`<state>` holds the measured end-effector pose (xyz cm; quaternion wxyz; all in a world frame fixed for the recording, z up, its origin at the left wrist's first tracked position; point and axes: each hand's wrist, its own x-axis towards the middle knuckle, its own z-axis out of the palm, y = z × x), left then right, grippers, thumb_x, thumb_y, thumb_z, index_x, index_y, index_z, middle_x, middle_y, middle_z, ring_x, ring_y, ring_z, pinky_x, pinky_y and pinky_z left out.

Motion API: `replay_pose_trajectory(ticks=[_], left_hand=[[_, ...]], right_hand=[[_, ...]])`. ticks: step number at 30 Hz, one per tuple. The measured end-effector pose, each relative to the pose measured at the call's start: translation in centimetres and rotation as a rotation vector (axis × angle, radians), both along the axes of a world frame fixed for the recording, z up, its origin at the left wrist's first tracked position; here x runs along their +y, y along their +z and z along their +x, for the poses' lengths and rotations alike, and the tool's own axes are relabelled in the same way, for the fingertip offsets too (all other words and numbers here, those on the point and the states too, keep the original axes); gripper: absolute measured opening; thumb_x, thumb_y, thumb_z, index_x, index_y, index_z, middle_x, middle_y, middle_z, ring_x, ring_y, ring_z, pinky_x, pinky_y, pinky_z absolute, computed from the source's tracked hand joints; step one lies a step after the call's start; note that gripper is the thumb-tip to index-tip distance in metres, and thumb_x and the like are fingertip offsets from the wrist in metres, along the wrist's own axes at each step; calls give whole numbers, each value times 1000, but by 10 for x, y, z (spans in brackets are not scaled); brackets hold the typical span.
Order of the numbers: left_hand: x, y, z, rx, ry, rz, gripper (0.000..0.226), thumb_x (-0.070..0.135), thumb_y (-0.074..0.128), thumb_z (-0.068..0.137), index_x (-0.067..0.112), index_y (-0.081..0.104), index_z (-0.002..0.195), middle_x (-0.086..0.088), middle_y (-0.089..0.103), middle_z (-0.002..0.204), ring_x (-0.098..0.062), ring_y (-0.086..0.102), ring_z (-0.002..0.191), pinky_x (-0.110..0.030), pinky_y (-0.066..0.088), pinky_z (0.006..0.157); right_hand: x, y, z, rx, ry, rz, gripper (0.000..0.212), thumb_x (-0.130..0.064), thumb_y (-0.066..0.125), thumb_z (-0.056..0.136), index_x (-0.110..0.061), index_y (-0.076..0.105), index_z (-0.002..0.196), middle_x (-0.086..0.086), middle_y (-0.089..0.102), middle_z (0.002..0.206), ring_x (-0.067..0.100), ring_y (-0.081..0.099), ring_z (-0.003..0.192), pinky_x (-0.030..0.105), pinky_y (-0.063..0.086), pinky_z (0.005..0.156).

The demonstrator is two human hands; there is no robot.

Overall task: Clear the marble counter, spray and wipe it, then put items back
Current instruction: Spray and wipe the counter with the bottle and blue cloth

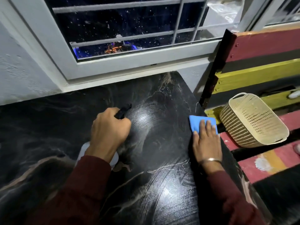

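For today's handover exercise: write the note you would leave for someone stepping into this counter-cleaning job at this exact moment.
Left hand: fingers closed round the spray bottle, black nozzle pointing toward the window.
Right hand: flat on the blue cloth, pressing it at the right edge of the marble counter.
Done: the counter in view is cleared; it shows wet-looking wipe streaks.
Beige basket sits tilted on the striped bench to the right.
Left: finish wiping, then put the items back. Other items are out of view.
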<state>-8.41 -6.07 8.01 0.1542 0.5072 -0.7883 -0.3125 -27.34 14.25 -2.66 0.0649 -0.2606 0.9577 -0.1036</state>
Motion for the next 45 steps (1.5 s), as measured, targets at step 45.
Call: replay_pose_trajectory(ticks=[45], left_hand=[[-150, 4, 272, 56, 350, -69, 19, 12, 58, 81, 6, 53, 64, -11, 57, 59, -36, 58, 64, -38, 41, 56]], right_hand=[[-380, -1, 231, 25, 398, -64, 58, -29, 35, 97, -6, 20, 149, 17, 20, 155, 34, 17, 142, 44, 11, 114]])
